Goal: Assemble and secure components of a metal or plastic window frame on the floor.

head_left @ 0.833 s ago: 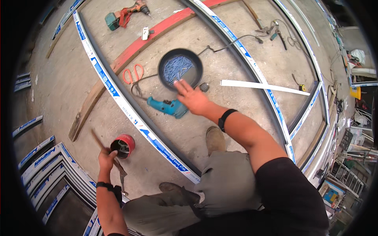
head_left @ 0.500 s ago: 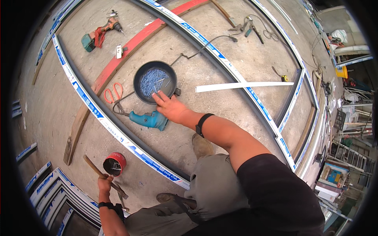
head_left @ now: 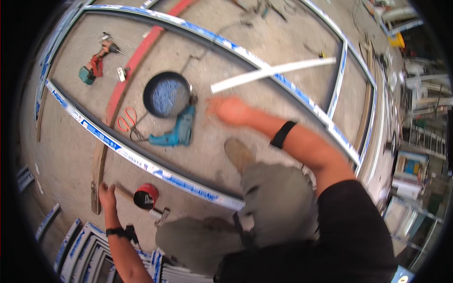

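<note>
**Tools and parts spread across the floor (head_left: 205,162)**

At left, the left hand (head_left: 107,197) is by the handle end of a wooden-handled hammer (head_left: 124,192); whether it grips, I cannot tell. A red tub (head_left: 152,192) stands beside the handle. Next, a black pan (head_left: 147,96) holds bluish fasteners (head_left: 164,96), a teal drill (head_left: 178,133) just below. The right hand (head_left: 229,110), right of the drill, is too blurred to tell spread from pinching.

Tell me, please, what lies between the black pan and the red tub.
In the head view, the blue drill, then a blue-and-white frame bar.
</note>
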The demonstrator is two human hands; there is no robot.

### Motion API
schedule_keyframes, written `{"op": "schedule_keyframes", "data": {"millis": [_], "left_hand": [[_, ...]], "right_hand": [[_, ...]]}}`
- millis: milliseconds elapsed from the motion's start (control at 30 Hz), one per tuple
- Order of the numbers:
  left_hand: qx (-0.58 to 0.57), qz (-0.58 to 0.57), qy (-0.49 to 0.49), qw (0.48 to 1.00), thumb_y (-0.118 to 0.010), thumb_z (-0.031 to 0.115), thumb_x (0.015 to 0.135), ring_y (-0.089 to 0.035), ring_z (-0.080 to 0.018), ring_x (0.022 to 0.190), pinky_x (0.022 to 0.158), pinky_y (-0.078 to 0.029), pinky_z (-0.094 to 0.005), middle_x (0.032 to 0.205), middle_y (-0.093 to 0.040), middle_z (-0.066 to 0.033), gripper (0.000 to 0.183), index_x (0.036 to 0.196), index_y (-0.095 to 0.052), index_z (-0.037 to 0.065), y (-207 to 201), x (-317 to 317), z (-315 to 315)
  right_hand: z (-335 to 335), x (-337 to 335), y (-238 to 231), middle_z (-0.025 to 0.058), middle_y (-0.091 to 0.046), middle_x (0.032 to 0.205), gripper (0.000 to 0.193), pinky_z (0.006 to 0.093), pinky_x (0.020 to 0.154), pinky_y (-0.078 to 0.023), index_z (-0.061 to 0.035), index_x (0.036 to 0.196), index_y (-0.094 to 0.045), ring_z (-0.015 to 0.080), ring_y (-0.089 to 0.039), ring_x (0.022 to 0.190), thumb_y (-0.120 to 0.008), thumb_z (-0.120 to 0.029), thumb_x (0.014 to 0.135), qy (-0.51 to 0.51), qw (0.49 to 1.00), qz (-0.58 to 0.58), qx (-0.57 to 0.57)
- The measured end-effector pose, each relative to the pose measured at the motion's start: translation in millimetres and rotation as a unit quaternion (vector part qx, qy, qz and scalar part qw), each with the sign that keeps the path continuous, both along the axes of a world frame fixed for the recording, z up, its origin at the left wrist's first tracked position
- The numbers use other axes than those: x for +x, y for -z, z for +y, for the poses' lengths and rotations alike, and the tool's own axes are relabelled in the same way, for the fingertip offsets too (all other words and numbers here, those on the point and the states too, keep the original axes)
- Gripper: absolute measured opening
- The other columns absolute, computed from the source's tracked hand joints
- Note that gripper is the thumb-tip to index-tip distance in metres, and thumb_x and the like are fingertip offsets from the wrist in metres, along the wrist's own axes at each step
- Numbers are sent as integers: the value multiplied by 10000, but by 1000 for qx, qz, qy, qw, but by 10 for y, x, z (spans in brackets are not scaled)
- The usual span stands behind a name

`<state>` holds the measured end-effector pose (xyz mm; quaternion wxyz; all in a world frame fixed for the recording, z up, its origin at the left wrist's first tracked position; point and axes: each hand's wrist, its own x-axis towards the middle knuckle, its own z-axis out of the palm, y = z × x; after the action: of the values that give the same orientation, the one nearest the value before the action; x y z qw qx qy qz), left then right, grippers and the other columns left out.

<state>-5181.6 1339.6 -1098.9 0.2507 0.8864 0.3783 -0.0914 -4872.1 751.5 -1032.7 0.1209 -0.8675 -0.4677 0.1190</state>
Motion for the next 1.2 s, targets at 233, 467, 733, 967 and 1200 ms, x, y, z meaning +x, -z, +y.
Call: {"op": "schedule_keyframes", "data": {"millis": [233, 467, 733, 967, 1200], "left_hand": [[-259, -34, -188, 947, -769, 559, 778, -503, -208, 853, 782, -484, -418, 879, -462, -60, 722, 1185, -561, 0, 81, 1255, -1332], [-290, 27, -164, 942, -748, 378, 849, -671, -240, 658, 434, -453, -362, 932, -673, -110, 468, 1117, -627, 14, 624, 1205, -1686], [-273, 28, -217, 937, -616, 259, 861, -690, -330, 840, 604, -573, -484, 1075, -645, -202, 467, 1188, -564, -70, 691, 1411, -1799], [-330, 31, -212, 919, -651, 181, 842, -673, -351, 839, 597, -564, -514, 1048, -632, -213, 505, 1246, -466, -60, 713, 1370, -1828], [-257, 74, -219, 939, -639, 199, 843, -684, -378, 871, 624, -543, -547, 1150, -604, -230, 569, 1298, -430, -72, 544, 1482, -1931]], "right_hand": [[-2043, 70, -1728, 131, -704, 1080, 344, 439, 866, -527, -149, 1176, -666, 350, -660, 995, -602, -150, 838, 399, 904, -151, -32], [-3153, -1185, -2675, 139, -719, 1029, 304, 418, 830, -538, -114, 1133, -684, 333, -683, 939, -604, -162, 844, 504, 836, -149, -159], [-3128, -1734, -2818, 143, -729, 949, 275, 417, 796, -544, -83, 1088, -692, 327, -695, 879, -614, -126, 828, 518, 829, -67, -199], [-2780, -1587, -3352, 138, -722, 922, 257, 415, 788, -542, -65, 1055, -682, 322, -691, 885, -630, -99, 806, 447, 862, -95, -219], [-2414, -1273, -3846, 129, -715, 889, 262, 424, 760, -530, -64, 1061, -675, 320, -680, 843, -637, -91, 803, 415, 851, -151, -283]]}}
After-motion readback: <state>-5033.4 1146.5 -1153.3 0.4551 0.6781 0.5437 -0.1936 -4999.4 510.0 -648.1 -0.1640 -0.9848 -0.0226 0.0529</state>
